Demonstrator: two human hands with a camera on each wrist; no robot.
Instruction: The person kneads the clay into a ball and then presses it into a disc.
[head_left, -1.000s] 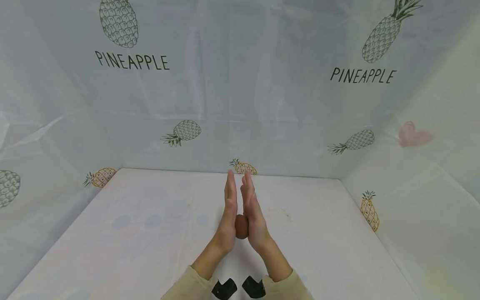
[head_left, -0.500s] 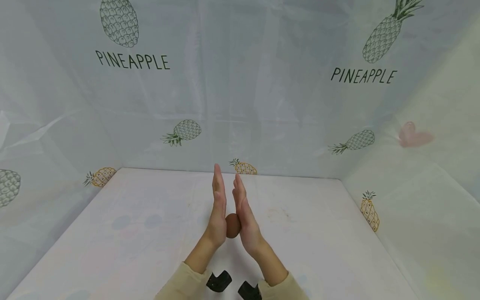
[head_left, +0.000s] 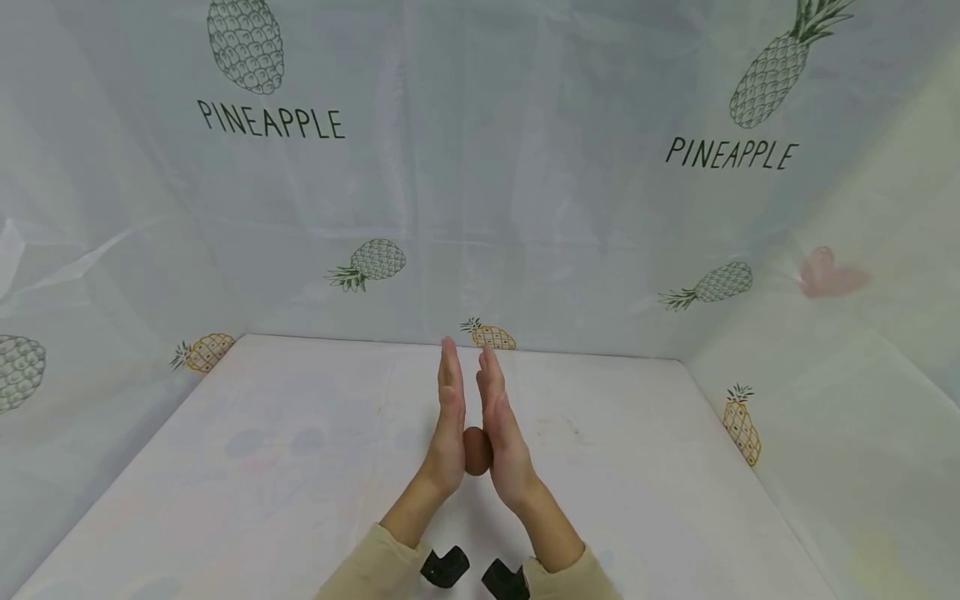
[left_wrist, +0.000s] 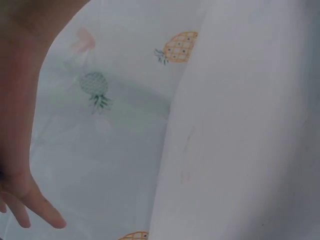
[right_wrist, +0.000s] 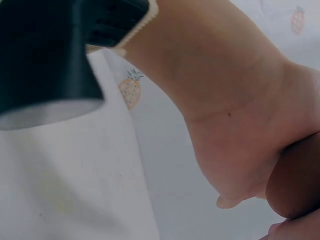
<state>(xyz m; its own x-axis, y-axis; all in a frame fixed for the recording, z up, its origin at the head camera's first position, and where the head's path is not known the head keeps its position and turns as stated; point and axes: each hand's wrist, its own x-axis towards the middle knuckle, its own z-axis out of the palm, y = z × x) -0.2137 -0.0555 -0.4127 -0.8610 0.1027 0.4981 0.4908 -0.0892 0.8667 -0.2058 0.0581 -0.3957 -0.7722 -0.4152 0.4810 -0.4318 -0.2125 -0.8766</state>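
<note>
A smooth brown ball (head_left: 477, 451) is held between two palms above the white table. On its left side my left hand (head_left: 450, 433) presses with fingers straight and pointing away from me. My right hand (head_left: 507, 442) presses from the opposite side, its fingers also extended. The fingertips of the two hands stand apart. In the right wrist view the ball (right_wrist: 296, 181) shows partly, squeezed between skin at the right edge. The left wrist view shows part of a hand and spread fingers, but not the ball.
A white tabletop (head_left: 300, 483) with faint coloured marks lies under the hands. Pale sheeting (head_left: 525, 167) printed with pineapples encloses its back and sides. Black wrist mounts (head_left: 446, 567) sit at both beige cuffs.
Both hands and the ball shifted left, then partly back right. The left fingertips slid forward against the right ones, then drew back a little. The ball stays between the palms.
</note>
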